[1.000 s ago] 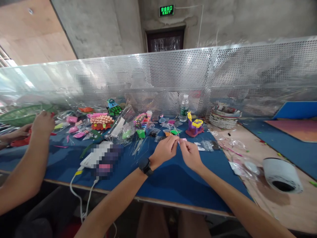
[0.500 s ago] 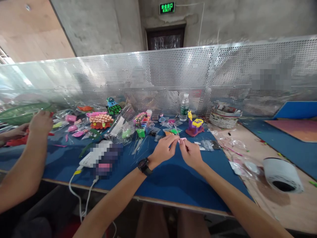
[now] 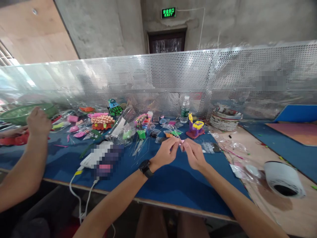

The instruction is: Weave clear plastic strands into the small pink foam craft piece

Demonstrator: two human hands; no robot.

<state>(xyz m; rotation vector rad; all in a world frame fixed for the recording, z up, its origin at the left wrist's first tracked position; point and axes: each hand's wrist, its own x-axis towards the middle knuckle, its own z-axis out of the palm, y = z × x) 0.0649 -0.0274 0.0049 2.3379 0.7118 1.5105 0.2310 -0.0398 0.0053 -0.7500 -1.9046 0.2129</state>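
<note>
My left hand and my right hand meet above the blue table mat. A small pink piece of clay is pinched between the fingertips of both; most of it is hidden. Just beyond my right hand stands a purple and yellow clay figure on a reddish base. Behind my left hand lie small bags of coloured clay, one of them orange and one green. A dark watch is on my left wrist.
At the left a co-worker's hand is raised near a green basket. A white power bank with cables, a water bottle, a paper-lined basket and a white cup-like container stand around. A perforated metal screen borders the back.
The view has tilted up slightly, so things sit a little lower. My fingers have shifted on the pink clay, and my right hand has turned slightly. The co-worker's raised hand has moved left.
</note>
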